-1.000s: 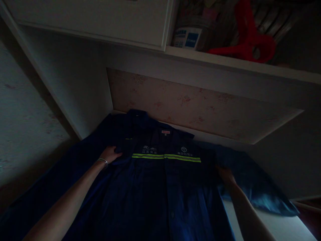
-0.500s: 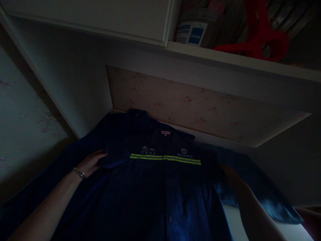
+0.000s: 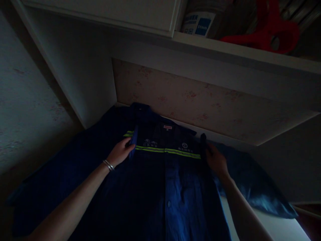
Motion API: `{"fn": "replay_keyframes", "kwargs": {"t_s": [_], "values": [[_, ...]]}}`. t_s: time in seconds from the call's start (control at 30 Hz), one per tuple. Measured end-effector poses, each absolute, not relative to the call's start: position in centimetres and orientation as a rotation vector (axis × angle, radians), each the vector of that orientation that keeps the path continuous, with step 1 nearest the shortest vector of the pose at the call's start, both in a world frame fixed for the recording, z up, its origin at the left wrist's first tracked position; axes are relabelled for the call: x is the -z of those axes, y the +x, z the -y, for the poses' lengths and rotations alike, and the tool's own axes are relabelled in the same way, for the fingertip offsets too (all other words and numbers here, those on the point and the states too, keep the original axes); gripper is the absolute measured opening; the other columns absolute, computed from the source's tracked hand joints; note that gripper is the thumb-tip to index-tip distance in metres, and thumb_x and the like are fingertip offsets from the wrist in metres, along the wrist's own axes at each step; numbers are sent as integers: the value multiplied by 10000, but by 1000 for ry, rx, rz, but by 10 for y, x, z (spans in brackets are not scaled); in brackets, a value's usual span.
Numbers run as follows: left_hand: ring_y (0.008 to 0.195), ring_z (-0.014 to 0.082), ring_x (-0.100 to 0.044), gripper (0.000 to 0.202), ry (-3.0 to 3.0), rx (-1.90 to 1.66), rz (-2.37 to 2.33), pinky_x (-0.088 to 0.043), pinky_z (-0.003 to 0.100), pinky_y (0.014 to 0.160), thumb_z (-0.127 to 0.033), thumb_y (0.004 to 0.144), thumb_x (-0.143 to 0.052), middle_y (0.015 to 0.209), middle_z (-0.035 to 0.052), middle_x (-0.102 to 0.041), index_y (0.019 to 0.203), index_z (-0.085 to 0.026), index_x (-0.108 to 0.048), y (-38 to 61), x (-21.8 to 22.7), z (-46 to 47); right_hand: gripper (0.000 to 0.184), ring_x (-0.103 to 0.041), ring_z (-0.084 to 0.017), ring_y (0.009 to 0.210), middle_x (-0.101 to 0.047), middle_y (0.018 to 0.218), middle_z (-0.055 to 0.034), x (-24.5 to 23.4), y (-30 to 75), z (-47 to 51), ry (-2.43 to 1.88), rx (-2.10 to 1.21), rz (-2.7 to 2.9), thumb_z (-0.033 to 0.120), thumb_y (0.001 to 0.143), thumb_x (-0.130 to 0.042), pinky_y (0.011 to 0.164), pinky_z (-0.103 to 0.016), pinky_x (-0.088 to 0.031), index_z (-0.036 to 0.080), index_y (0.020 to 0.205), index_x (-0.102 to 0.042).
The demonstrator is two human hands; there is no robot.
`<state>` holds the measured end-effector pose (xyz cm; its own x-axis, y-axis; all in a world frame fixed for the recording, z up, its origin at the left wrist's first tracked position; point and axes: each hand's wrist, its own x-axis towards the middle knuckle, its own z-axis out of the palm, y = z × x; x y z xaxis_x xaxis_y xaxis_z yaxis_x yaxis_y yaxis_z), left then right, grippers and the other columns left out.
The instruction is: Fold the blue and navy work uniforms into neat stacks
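A dark blue jacket (image 3: 150, 180) lies buttons-up, partly over another blue garment (image 3: 62, 174). The left hand (image 3: 120, 152) and right hand (image 3: 217, 160) each pinch its sides, fingers (image 3: 128, 147) closed on cloth. Pillow (image 3: 253, 184) at right; shelf (image 3: 240, 50) overhead.

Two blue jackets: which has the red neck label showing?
The front jacket, between the left hand and right hand; its red label shows. The rear jacket shows none.
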<state>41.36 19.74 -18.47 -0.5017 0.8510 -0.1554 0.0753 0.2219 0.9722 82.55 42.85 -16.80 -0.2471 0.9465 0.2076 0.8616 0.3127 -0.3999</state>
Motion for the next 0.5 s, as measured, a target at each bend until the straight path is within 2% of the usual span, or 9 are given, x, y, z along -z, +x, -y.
{"fn": "replay_keyframes", "kwargs": {"t_s": [0.1, 0.23, 0.3, 0.37, 0.43, 0.5], "values": [[858, 223, -702, 550, 1031, -1180, -1601, -541, 326, 775, -434, 709, -721, 1135, 62, -719, 1214, -229, -646, 460, 178, -196, 540, -610, -301, 1161, -617, 1322, -81, 164, 797, -390, -1424, -492, 2411, 434, 914, -461, 1010, -473, -457, 254, 1423, -461], [943, 203, -681, 411, 1125, -1066, -1556, -521, 311, 842, -474, 831, -603, 1122, 64, -708, 1169, -244, -647, 492, 180, -148, 540, -594, -257, 1191, -616, 1326, -71, 171, 804, -327, -1309, -894, 2240, 504, 875, -557, 1035, -420, -459, 254, 1353, -527], [961, 206, -670, 394, 967, -1151, -1651, -520, 311, 848, -506, 855, -566, 1070, 58, -698, 1144, -244, -622, 494, 192, -103, 510, -647, -253, 1103, -659, 1260, -77, 178, 836, -288, -1337, -1132, 1998, 525, 853, -587, 987, -396, -506, 240, 1276, -584], [977, 217, -656, 414, 713, -1293, -1823, -521, 317, 850, -532, 818, -607, 1033, 46, -675, 1119, -250, -586, 495, 215, -49, 494, -704, -262, 958, -712, 1149, -83, 189, 883, -244, -1466, -1285, 1760, 554, 813, -624, 904, -382, -562, 232, 1187, -643], [995, 244, -642, 480, 453, -1391, -2027, -521, 342, 859, -558, 748, -667, 979, 35, -648, 1105, -259, -550, 497, 244, 4, 504, -727, -291, 816, -755, 987, -87, 203, 936, -198, -1716, -1174, 1523, 600, 711, -696, 784, -380, -611, 235, 1058, -709], [1012, 284, -638, 556, 244, -1389, -2137, -527, 401, 871, -595, 703, -675, 994, 53, -635, 1114, -255, -520, 503, 271, 48, 529, -713, -361, 887, -758, 970, -85, 218, 985, -157, -1825, -1119, 1397, 606, 558, -782, 751, -410, -628, 271, 964, -737]]}}
